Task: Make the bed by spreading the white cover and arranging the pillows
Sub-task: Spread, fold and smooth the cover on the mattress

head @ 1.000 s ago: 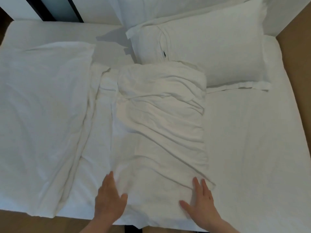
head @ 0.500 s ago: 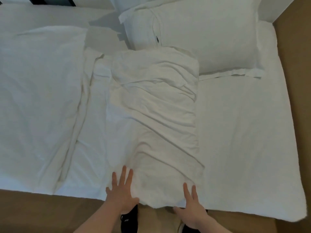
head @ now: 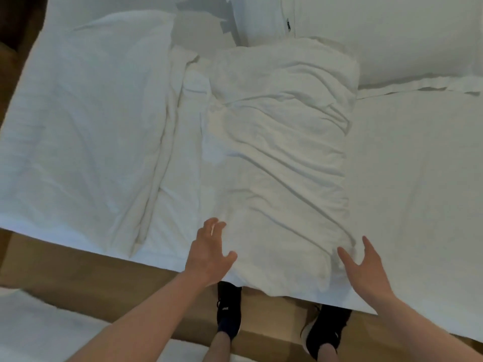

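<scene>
Left hand [head: 210, 253] at 7 o'clock: fingers spread and slightly curled, holding nothing, over the near end of the white cover [head: 277, 163]. Right hand [head: 366, 267] at 5 o'clock: wide, empty, beside the cover's near right corner. The cover lies bunched in a rumpled strip down the middle of the bed [head: 418, 205], its near end overhanging the edge. A pillow [head: 392, 35] sits at 1 o'clock, touching the cover's far end.

Risk: gripping only the top layer would likely unfold it unevenly; a hard pull may drag the pillow askew.
</scene>
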`<state>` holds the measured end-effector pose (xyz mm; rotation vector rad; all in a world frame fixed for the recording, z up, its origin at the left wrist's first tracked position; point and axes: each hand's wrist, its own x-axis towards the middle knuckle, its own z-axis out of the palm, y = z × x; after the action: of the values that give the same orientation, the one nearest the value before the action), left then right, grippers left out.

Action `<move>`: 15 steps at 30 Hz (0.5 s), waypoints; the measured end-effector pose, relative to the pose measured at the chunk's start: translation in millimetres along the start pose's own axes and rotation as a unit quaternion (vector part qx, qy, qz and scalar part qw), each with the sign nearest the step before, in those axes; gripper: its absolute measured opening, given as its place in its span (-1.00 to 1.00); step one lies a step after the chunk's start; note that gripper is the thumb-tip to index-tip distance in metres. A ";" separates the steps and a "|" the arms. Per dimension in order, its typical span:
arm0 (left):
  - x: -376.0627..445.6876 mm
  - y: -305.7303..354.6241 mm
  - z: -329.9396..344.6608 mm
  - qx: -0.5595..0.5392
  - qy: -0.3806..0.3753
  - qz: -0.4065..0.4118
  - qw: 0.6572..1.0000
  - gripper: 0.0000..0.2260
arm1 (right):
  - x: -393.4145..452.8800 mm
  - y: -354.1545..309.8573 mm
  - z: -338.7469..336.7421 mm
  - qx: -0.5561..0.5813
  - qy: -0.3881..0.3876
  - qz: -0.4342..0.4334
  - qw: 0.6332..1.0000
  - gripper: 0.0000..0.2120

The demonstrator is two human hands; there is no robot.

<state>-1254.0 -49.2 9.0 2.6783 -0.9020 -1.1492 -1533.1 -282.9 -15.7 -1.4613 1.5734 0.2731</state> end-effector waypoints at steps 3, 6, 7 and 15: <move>39.0 -1.7 -14.4 -0.089 0.046 -0.073 0.992 -0.19 | 28.3 -25.1 4.8 -0.024 -0.017 -0.034 0.999 -0.06; 74.1 -8.9 -31.4 -0.141 0.034 -0.190 0.971 -0.18 | 45.8 -46.7 15.9 -0.013 -0.039 -0.046 0.998 -0.05; 80.9 -11.4 -34.6 -0.130 -0.001 -0.217 0.968 -0.22 | 48.2 -50.3 19.8 -0.004 -0.043 -0.045 0.998 -0.06; 63.8 -60.8 -29.1 0.044 -0.084 -0.219 0.971 -0.65 | 37.7 -24.7 24.0 -0.078 -0.102 0.030 0.991 -0.21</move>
<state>-1170.1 -38.7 -29.0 2.9818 -0.3877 -1.4677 -1494.6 -297.5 -46.0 -1.4562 1.4576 0.5741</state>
